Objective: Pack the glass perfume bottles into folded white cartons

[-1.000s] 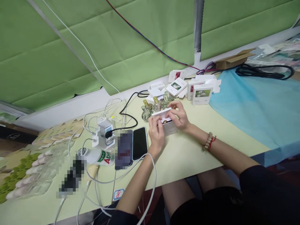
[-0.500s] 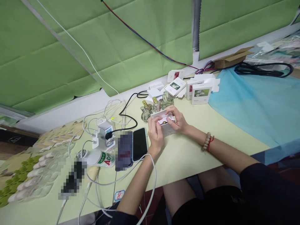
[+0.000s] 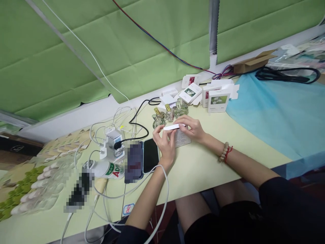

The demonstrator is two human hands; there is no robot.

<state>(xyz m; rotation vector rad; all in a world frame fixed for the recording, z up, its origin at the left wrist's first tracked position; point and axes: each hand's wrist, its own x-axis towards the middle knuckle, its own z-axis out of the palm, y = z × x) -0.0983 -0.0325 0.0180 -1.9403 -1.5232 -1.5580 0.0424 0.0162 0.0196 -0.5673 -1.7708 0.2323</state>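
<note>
Between my hands stands a small white carton (image 3: 182, 138), its printed side facing me and its top flap folded down nearly flat. My left hand (image 3: 165, 144) grips the left end, fingers curled at the flap's edge. From the right, my right hand (image 3: 192, 129) pinches the other end, with fingers along the back of the top. What lies inside the carton is hidden. Just behind it sit several glass perfume bottles (image 3: 169, 113) with gold or silver caps.
Flower-picture cartons (image 3: 218, 102) stand and lie at the back. Left are a phone (image 3: 151, 156), a white bottle (image 3: 105, 168), a power strip (image 3: 111, 145) and looping white cables (image 3: 166, 183). Blue sheeting (image 3: 269, 115) covers the right side; egg-shaped items (image 3: 38, 184) in clear trays lie far left.
The carton's top flap was raised with the opening showing; now it is folded down over the top. My left fingers have shifted to the flap's left edge.
</note>
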